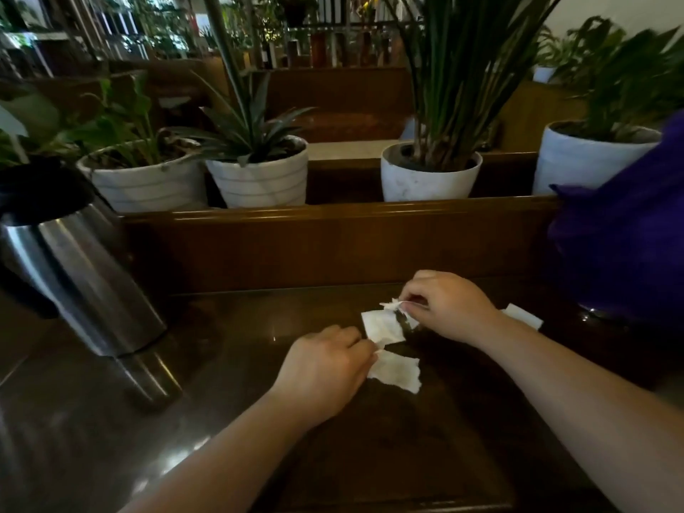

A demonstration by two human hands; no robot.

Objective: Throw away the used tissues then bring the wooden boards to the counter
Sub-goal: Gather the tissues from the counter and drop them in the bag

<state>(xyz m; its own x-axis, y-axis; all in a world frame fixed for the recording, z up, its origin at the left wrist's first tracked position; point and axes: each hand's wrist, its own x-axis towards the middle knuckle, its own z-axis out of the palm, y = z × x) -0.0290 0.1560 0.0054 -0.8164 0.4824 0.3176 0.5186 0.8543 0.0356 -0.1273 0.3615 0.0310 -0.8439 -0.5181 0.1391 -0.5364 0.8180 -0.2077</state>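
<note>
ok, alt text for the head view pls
Two bare hands pinch used tissues on a dark wooden table: left hand at the nearer tissue, right hand at the farther tissue. A steel thermos stands left; potted plants line the ledge behind.

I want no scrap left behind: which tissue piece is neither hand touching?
The tissue piece at far right, beyond the right wrist near the purple bag. The left hand and right hand pinch the central pieces.

Tissues (385,327) on table (229,364), flask (74,261) left, pots (429,175) behind.
</note>
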